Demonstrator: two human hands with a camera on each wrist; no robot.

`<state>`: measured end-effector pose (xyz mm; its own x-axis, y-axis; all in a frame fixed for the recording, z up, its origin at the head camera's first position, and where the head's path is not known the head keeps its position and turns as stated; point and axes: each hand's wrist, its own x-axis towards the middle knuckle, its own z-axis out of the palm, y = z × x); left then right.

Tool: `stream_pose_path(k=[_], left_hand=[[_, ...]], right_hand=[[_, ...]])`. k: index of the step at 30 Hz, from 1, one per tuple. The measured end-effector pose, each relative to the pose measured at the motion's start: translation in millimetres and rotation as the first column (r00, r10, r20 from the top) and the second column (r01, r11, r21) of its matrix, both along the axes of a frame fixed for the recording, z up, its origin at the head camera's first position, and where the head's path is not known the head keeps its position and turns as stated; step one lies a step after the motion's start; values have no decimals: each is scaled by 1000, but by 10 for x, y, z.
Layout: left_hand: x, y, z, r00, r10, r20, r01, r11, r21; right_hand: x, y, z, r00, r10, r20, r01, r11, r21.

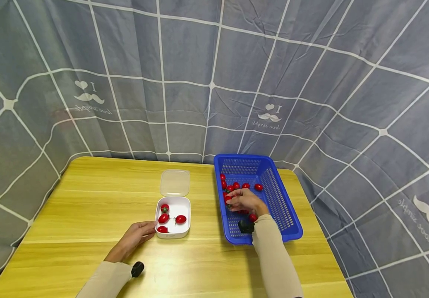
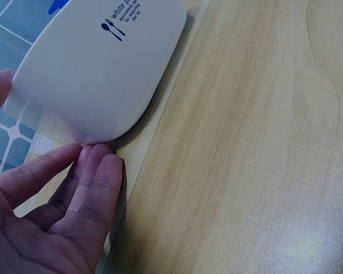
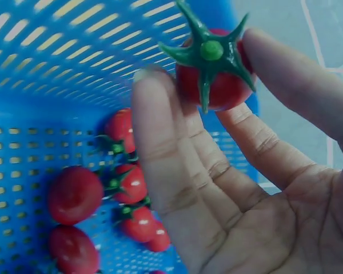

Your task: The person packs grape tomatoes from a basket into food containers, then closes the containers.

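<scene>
My right hand (image 1: 248,201) pinches a cherry tomato (image 3: 231,85) between thumb and fingers, inside the blue basket (image 1: 282,198). In the right wrist view its green star-shaped stem faces the camera. More cherry tomatoes (image 3: 75,195) lie on the basket floor, some partly behind the fingers. To the left stands a white square container (image 1: 180,207) with several cherry tomatoes (image 1: 180,219) in it. My left hand (image 1: 135,239) touches the container's left side near its front corner. Its fingertips (image 2: 106,162) lie against the outer wall in the left wrist view, the fingers fairly straight.
A translucent lid (image 1: 175,182) lies flat just behind the container. Everything stands on a yellow wood-grain table (image 1: 102,198). A grey curtain (image 1: 188,99) with white lines hangs behind the table and along both sides. The basket stands near the table's right edge.
</scene>
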<state>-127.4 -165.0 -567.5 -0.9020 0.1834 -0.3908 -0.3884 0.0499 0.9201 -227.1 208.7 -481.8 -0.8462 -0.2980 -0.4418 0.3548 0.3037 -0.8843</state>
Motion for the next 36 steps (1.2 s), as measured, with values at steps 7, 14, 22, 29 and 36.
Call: stream_pose_path(k=[7, 14, 22, 29, 36], left_hand=[[2, -4, 22, 1000, 1, -3, -1, 1000, -1], [-2, -4, 6, 1000, 9, 5, -9, 1000, 3], [-17, -10, -9, 1000, -11, -4, 11, 1000, 10], [-5, 2, 17, 1000, -2, -4, 2, 1000, 13], [13, 10, 54, 1000, 2, 4, -2, 1000, 7]], right_hand=[[35, -79, 165, 996, -7, -87, 4, 999, -33], [96, -206, 267, 988, 9, -157, -16, 999, -43], [142, -444, 302, 981, 69, -181, -77, 996, -40], [174, -693, 227, 983, 89, -162, -96, 995, -37], [257, -978, 41, 985, 120, -122, -128, 990, -65]])
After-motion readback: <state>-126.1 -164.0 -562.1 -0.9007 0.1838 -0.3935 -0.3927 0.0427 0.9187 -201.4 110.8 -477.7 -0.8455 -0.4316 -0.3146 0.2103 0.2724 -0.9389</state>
